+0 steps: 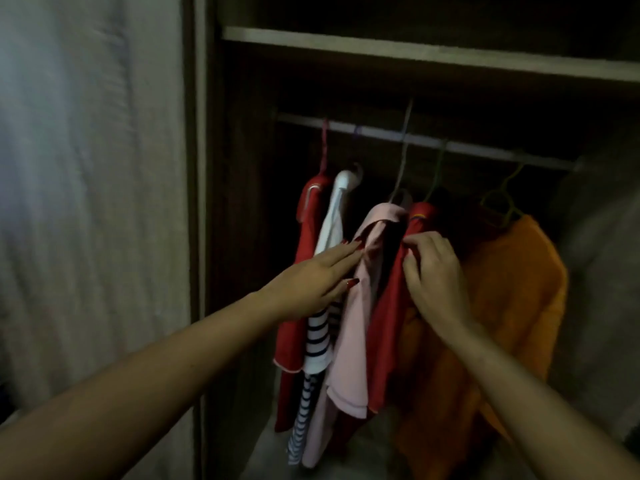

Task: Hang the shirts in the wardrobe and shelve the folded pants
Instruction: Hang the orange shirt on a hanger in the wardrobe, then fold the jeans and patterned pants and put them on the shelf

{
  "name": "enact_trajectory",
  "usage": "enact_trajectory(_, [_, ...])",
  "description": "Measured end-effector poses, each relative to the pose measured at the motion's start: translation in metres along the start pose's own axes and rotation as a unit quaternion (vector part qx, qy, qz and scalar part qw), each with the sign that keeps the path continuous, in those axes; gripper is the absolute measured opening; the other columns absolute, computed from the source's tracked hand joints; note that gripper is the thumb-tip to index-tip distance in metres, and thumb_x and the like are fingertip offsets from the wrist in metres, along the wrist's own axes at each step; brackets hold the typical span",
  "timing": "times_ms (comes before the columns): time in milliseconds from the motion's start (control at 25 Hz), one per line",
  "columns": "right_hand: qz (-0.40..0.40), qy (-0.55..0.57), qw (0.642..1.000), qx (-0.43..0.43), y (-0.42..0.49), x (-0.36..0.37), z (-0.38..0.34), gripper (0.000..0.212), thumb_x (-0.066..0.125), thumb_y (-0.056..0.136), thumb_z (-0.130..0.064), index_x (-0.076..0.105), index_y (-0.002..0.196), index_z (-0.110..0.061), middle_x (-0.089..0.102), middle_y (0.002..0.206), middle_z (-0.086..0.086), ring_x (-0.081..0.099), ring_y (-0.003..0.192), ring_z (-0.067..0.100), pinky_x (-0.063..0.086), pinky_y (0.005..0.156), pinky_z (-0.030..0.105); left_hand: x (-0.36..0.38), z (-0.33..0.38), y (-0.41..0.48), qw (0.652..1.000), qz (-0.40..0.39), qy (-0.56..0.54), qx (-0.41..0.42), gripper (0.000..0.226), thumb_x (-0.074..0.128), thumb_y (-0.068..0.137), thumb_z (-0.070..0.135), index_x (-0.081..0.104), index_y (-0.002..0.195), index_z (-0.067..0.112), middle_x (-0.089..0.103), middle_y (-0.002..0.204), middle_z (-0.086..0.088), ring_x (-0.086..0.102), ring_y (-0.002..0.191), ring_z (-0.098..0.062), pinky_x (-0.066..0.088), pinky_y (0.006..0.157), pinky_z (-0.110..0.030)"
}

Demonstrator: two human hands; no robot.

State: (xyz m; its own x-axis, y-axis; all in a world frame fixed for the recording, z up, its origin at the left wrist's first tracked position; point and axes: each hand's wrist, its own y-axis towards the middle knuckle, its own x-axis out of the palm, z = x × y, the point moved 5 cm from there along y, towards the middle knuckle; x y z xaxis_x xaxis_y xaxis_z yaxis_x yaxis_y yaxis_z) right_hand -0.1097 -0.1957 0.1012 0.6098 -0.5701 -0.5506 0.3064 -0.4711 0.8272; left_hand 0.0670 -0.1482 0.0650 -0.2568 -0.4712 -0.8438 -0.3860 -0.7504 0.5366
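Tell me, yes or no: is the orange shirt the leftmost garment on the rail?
No: the orange shirt hangs rightmost on the rail, while the left red shirt is at the other end.

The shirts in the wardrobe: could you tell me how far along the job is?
Done: five shirts hang on the rail. In hand: the right hand pinches the red shirt right of the pink shirt, which the left hand touches. Left: the shelf shows no folded pants.
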Motion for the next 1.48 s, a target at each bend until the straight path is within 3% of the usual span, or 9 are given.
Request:
enact_trajectory(200, [-0.011,0.199,0.977,-0.074,-0.038,0.066,-0.123,0.021,0.05,0.085,-0.002,0.059,0.103,-0.005,0.058,0.105,0.01,0.052,0.1,0.023,0.039,0.093,0.031,-0.019,-0.036,-0.14,0.984,-0.005,-0.075,-0.164,0.051,0.036,0.101,0.028,0.026,0.149,0.014,0.026,0.156,-0.003,0.03,0.14,-0.012,0.018,0.113,-0.012])
enact_trajectory(360, [-0.131,0.315,0.931,-0.133,-0.09,0.134,-0.238,0.02,0.049,0.086,-0.005,0.059,0.103,-0.005,0.055,0.102,0.011,0.052,0.096,0.025,0.038,0.088,0.027,-0.036,-0.074,-0.314,0.899,0.009,-0.162,-0.406,0.05,0.043,0.098,0.031,0.037,0.144,0.013,0.04,0.15,-0.002,0.045,0.125,-0.006,0.029,0.108,-0.015])
enact_trajectory(520, [-0.262,0.382,0.867,-0.184,-0.154,0.197,-0.364,0.019,0.049,0.087,-0.008,0.058,0.103,-0.01,0.055,0.1,0.007,0.056,0.09,0.021,0.048,0.08,0.033,-0.072,-0.094,-0.503,0.757,0.112,-0.211,-0.608,0.035,0.043,0.098,0.026,0.046,0.132,0.021,0.059,0.127,0.004,0.06,0.106,0.0,0.045,0.098,-0.022])
enact_trajectory(680, [-0.376,0.415,0.807,-0.186,-0.228,0.256,-0.464,0.02,0.049,0.085,-0.005,0.058,0.102,-0.008,0.055,0.098,0.005,0.056,0.089,0.018,0.048,0.078,0.03,-0.079,-0.101,-0.682,0.589,0.153,-0.196,-0.769,0.035,0.042,0.099,0.028,0.05,0.132,0.02,0.058,0.132,-0.007,0.056,0.118,-0.024,0.048,0.099,-0.045])
enact_trajectory(960, [-0.561,0.352,0.742,-0.1,-0.385,0.353,-0.521,0.014,0.05,0.084,-0.005,0.061,0.093,-0.007,0.062,0.089,0.011,0.056,0.081,0.02,0.037,0.072,0.021,0.01,-0.058,-0.848,0.338,0.161,-0.294,-0.88,0.025,0.04,0.1,0.019,0.057,0.114,0.007,0.06,0.111,-0.012,0.056,0.097,-0.025,0.046,0.075,-0.032])
enact_trajectory(1080, [-0.628,0.296,0.715,-0.085,-0.446,0.376,-0.504,0.015,0.051,0.086,-0.005,0.062,0.096,-0.007,0.064,0.092,0.012,0.059,0.084,0.025,0.046,0.073,0.032,0.055,-0.042,-0.864,0.315,0.119,-0.297,-0.894,0.019,0.042,0.099,0.015,0.055,0.086,0.01,0.056,0.09,-0.016,0.052,0.072,-0.021,0.039,0.058,-0.027])
enact_trajectory(1200, [-0.675,0.239,0.694,-0.079,-0.508,0.402,-0.482,0.017,0.049,0.089,-0.001,0.064,0.097,0.001,0.063,0.098,0.018,0.059,0.09,0.031,0.032,0.072,0.018,0.134,-0.034,-0.858,0.289,0.069,-0.367,-0.881,0.022,0.048,0.097,0.015,0.055,0.075,0.015,0.056,0.081,-0.009,0.049,0.066,-0.015,0.041,0.059,-0.026])
enact_trajectory(1360, [-0.72,0.219,0.656,-0.059,-0.564,0.434,-0.456,0.029,0.042,0.093,0.003,0.062,0.114,0.003,0.063,0.114,0.019,0.058,0.104,0.029,0.034,0.08,0.017,0.228,-0.024,-0.831,0.302,-0.012,-0.424,-0.854,0.019,0.063,0.086,0.027,0.057,0.079,0.011,0.053,0.076,-0.008,0.05,0.072,-0.019,0.042,0.07,-0.032])
enact_trajectory(1480, [-0.752,0.231,0.617,-0.04,-0.6,0.451,-0.438,0.042,0.037,0.091,0.009,0.053,0.128,0.001,0.057,0.127,0.02,0.054,0.117,0.031,0.039,0.097,0.029,0.281,-0.013,-0.817,0.319,-0.069,-0.4,-0.857,0.03,0.067,0.085,0.03,0.064,0.105,0.007,0.066,0.099,-0.009,0.061,0.097,-0.022,0.046,0.081,-0.03])
